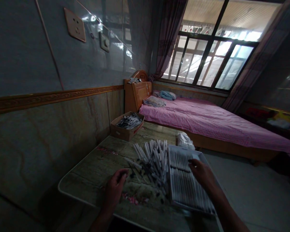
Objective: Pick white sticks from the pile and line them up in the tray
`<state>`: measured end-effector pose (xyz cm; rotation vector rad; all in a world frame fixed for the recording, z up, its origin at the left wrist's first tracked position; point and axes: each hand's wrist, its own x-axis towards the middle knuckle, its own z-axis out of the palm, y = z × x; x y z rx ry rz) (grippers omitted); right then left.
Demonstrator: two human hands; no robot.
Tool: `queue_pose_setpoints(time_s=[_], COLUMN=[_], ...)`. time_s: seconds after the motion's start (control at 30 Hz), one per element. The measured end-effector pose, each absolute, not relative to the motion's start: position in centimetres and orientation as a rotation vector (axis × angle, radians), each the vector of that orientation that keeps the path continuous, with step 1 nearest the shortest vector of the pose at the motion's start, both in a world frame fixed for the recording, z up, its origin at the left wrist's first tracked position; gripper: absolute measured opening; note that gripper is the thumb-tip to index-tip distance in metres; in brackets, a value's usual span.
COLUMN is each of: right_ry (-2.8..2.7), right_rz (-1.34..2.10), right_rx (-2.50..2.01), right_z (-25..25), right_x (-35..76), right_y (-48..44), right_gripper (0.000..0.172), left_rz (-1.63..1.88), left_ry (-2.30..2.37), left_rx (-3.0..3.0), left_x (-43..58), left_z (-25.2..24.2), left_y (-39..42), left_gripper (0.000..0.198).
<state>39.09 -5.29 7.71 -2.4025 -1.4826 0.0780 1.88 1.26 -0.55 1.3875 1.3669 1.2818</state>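
The left hand (116, 183) hovers over the near side of the table (87, 175), fingers curled in a narrow gap; whether it holds anything I cannot tell. The right hand (201, 171) is over the plastic tray (183, 149), fingertips pinched, contents unclear. White pens (189, 190) line the tray in rows; a loose pen pile (154, 158) lies just left. Beyond stand a pen-filled cardboard box (120, 132) and a bed (198, 116).
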Motion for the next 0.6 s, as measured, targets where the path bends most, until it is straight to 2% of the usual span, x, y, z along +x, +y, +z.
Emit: queue_pose_setpoints(time_s=[0.1, 0.27, 0.6], right_ry=[-1.685, -2.017, -1.995], right_rz=[0.173, 0.1, -0.007], right_rx=[-2.191, -2.261, -2.409], right_z=[8.5, 8.0, 7.2], right_x=[33.4, 25.5, 23.8], right_y=[-6.0, -5.8, -1.7], right_gripper=[0.028, 0.023, 0.022], left_rz=[1.287, 1.299, 1.301], left_ry=[1.349, 1.317, 1.285], left_rx=[1.388, 1.364, 1.352], left_x=[1.9, 1.9, 2.0], left_z=[-0.9, -1.5, -1.6], left_y=[1.3, 1.3, 1.2], left_gripper=[0.026, 0.027, 0.027])
